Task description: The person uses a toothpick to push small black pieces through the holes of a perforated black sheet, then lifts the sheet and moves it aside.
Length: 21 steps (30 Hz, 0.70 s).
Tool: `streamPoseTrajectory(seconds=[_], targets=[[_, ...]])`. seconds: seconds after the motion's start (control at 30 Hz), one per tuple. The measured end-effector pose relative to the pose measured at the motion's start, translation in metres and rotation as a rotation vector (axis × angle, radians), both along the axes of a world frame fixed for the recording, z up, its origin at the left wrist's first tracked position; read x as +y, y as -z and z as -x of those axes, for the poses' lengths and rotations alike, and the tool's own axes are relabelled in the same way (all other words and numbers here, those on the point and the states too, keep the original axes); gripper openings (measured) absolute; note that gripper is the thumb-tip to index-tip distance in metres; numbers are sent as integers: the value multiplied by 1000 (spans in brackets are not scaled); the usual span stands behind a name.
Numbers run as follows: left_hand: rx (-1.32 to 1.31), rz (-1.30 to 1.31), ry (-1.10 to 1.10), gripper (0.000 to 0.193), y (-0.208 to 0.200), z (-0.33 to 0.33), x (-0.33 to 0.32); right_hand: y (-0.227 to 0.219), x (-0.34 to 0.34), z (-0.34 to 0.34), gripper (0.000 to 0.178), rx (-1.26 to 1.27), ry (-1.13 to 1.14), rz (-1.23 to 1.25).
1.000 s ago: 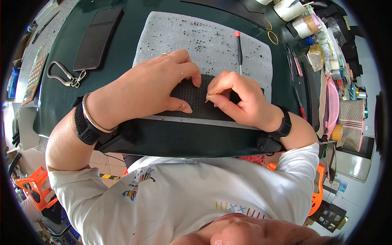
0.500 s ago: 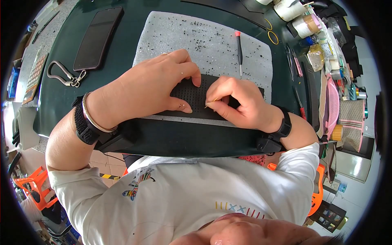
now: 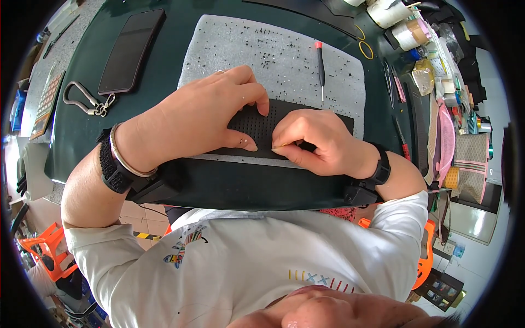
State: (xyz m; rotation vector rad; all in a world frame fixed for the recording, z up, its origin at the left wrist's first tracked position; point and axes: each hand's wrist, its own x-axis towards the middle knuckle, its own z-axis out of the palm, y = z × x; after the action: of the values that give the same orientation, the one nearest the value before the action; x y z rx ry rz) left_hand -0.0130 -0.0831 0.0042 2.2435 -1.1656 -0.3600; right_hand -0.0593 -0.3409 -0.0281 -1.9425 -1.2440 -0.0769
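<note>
A black sheet (image 3: 258, 123) with rows of small holes lies on a pale grey foam mat (image 3: 235, 46) sprinkled with tiny dark bits. My left hand (image 3: 205, 112) rests over the sheet's left part, thumb and forefinger spread apart with nothing between them. On the right part, my right hand (image 3: 314, 139) is closed in a pinch, its tips down at the rows of holes. A thin pale stick sits in that pinch; the fingers now hide most of it. Beyond the right hand, a small screwdriver (image 3: 320, 65) with a red cap lies on the mat.
A phone (image 3: 131, 52) and a grey wrist strap (image 3: 82, 98) lie to the left, with a calculator (image 3: 48, 104) farther out. Yellow-handled scissors (image 3: 365, 46), tweezers (image 3: 389, 82) and thread spools (image 3: 410, 35) crowd the right side of the dark green table (image 3: 235, 188).
My right hand has shifted slightly down and left, its pinch turned lower onto the sheet, so less of the stick shows. My left hand stays in place.
</note>
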Motion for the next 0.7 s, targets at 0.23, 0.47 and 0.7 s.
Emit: streamPoseTrajectory(seconds=[0.23, 0.47, 0.7], targets=[[11, -17, -4, 45, -2, 0, -1, -4, -8, 6, 24, 169, 77, -7], [0, -9, 7, 45, 0, -1, 0, -2, -6, 4, 24, 95, 46, 1], [-12, 3, 9, 46, 0, -1, 0, -3, -6, 3, 24, 51, 71, 26]])
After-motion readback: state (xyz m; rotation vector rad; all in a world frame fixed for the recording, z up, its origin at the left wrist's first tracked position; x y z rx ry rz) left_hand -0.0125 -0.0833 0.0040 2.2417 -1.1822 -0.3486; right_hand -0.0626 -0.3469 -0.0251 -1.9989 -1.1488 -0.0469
